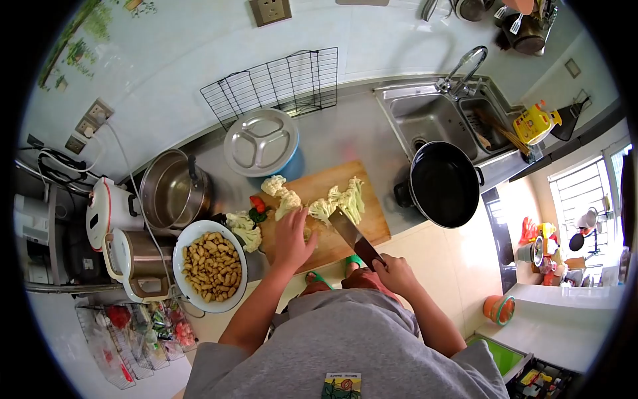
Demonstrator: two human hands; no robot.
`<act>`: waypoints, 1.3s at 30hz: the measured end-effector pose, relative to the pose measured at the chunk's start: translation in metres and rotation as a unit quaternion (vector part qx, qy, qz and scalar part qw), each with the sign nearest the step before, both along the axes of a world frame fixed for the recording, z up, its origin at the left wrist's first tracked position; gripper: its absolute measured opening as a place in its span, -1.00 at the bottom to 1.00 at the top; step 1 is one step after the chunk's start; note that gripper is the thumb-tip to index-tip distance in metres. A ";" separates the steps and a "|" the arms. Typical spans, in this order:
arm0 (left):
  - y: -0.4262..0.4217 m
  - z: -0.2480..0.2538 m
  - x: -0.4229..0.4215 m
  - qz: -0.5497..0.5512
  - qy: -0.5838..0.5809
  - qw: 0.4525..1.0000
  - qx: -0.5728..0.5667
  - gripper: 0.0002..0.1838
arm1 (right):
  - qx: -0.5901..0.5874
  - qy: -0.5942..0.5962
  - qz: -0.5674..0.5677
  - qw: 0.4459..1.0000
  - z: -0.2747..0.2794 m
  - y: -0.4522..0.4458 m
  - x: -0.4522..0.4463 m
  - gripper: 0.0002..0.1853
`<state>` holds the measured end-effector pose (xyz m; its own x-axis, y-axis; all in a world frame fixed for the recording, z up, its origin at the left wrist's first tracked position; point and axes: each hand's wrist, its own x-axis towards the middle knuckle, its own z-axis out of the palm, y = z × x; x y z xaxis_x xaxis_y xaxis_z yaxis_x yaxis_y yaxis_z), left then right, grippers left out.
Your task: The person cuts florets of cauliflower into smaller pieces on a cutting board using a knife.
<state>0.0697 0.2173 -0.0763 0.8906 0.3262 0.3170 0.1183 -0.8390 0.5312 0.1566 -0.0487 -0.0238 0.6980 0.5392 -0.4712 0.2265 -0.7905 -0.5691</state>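
Right hand [395, 274]: fingers wrapped around the dark handle of the knife, clenched on it.
Left hand [292, 241]: over the board, fingers up against pale florets; I cannot tell whether they grip them or only rest there.
Knife [359, 241]: broad blade slanting up and leftward from the right hand, its far end at the near edge of the cut cauliflower.
Cauliflower [352, 199]: pieces strung across the middle and far side of the board, left and right of the blade; another chunk [244, 231] sits by the board's left edge, beside the peanut bowl.
Peppers [257, 205]: red and green, together near the board's left side, between the chunk and the florets.
Board [370, 229]: wooden, at the front of the steel tabletop [355, 136].
Peanut bowl [211, 307]: white, full of unshelled peanuts [211, 267], left of the left hand.
Metal plate [262, 141]: three compartments, on top of a blue container [290, 165] behind the board.
Pot [159, 189]: steel, behind the peanut bowl.
Black pan [444, 185]: right of the board, in front of the sink [428, 114].
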 end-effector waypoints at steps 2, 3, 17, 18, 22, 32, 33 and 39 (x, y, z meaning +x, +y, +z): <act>0.001 -0.013 0.018 0.016 -0.002 0.999 0.047 -0.41 | 0.001 -0.002 -0.009 1.000 0.005 -0.001 -0.002 -0.68; 0.003 -0.015 0.025 0.014 -0.003 0.999 0.046 -0.41 | 0.000 -0.010 -0.013 1.000 0.007 0.000 -0.003 -0.68; 0.004 -0.028 0.030 0.010 0.110 0.986 0.121 -0.74 | -0.051 -0.015 0.041 0.998 0.004 0.015 -0.010 -0.67; 0.003 -0.028 0.032 0.011 0.110 0.987 0.121 -0.74 | -0.061 -0.015 0.046 0.997 0.001 0.017 -0.010 -0.67; 0.003 -0.029 0.031 0.040 0.103 0.992 0.066 -0.79 | -0.104 -0.013 0.081 0.991 0.008 0.028 -0.009 -0.69; -0.001 -0.028 0.018 0.069 0.078 0.988 0.117 -0.82 | -0.068 -0.051 0.065 0.994 -0.029 0.037 -0.005 -0.70; -0.001 -0.028 0.018 0.070 0.079 0.988 0.117 -0.82 | -0.072 -0.044 0.067 0.994 -0.021 0.033 -0.005 -0.70; -0.003 -0.026 0.019 0.071 0.078 0.987 0.119 -0.86 | -0.069 -0.060 0.094 0.991 -0.005 0.023 -0.012 -0.71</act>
